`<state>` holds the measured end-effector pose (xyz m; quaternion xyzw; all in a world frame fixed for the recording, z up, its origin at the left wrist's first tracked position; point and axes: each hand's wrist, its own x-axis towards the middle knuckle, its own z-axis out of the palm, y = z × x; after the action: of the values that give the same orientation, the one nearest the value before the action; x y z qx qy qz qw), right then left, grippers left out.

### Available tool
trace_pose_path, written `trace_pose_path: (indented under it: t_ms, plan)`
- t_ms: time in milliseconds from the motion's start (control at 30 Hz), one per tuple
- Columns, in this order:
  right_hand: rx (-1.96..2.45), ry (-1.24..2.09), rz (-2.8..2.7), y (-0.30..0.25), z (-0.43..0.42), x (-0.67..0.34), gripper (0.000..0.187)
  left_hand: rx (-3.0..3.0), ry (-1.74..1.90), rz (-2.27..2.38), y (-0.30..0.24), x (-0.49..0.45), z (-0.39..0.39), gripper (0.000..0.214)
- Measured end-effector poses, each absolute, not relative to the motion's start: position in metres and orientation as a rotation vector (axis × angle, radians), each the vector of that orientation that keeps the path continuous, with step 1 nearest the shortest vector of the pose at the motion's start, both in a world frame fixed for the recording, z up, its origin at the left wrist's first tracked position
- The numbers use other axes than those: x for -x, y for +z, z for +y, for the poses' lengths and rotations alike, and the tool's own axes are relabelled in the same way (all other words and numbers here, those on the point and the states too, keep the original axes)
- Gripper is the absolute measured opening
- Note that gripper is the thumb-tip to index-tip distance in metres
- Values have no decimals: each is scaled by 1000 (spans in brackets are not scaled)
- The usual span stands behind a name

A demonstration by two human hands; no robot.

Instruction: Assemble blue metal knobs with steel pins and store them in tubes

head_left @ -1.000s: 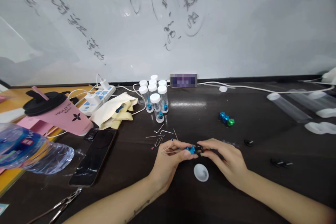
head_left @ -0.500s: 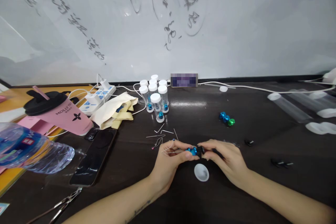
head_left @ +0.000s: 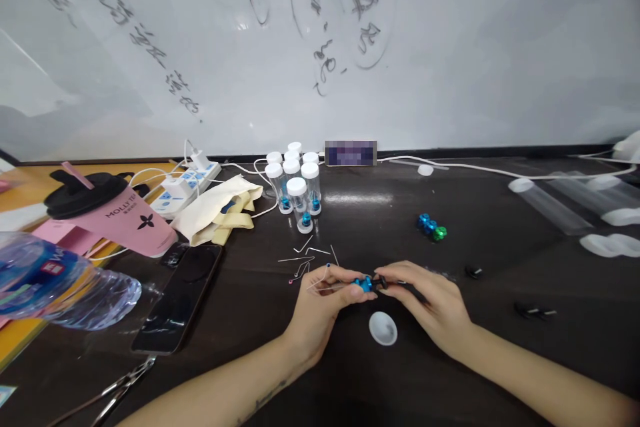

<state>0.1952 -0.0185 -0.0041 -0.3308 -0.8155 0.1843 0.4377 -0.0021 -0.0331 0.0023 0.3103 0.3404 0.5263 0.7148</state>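
Observation:
My left hand [head_left: 323, 303] pinches a small blue metal piece [head_left: 364, 283] and also holds a thin pin that sticks out to the left. My right hand [head_left: 430, 303] meets it from the right, fingers closed on a small black part [head_left: 381, 281] that touches the blue piece. A white cap [head_left: 383, 329] lies on the dark table [head_left: 250, 347] just below both hands. Loose pins [head_left: 310, 255] lie just beyond my left hand.
Capped clear vials [head_left: 296, 187] with blue pieces stand at the back centre. Blue and green pieces [head_left: 431, 227] lie right of them, black parts [head_left: 534, 311] further right. A phone [head_left: 180, 300], pink cup [head_left: 113, 217], water bottle [head_left: 55, 287], cloth bag [head_left: 220, 210], power strip [head_left: 185, 187] and pliers [head_left: 115, 395] fill the left.
The hands stay together over the cap; the black part is pressed slightly closer against the blue piece. Little else differs.

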Motion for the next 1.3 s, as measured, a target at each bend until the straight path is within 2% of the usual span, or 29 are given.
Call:
trace_pose_path:
  t_ms: [233, 367, 700, 1133, 1300]
  plan:
    - [902, 602, -2013, 1, -16, -195, 16, -838, 1171, 798, 2, 2, -33, 17]
    - [941, 725, -2001, 2, -16, -193, 24, -862, 1197, 817, -1, 2, -32, 19]
    - [840, 703, -1947, -3, -19, -196, 35, -770, 1269, 800, 0, 1, -29, 20]
    - [763, 875, -1858, -3, -19, -195, 41, -710, 1225, 772, -1, 2, -28, 18]
    - [742, 833, -1874, 0, -19, -195, 42, -735, 1204, 733, -2, 1, -28, 15]
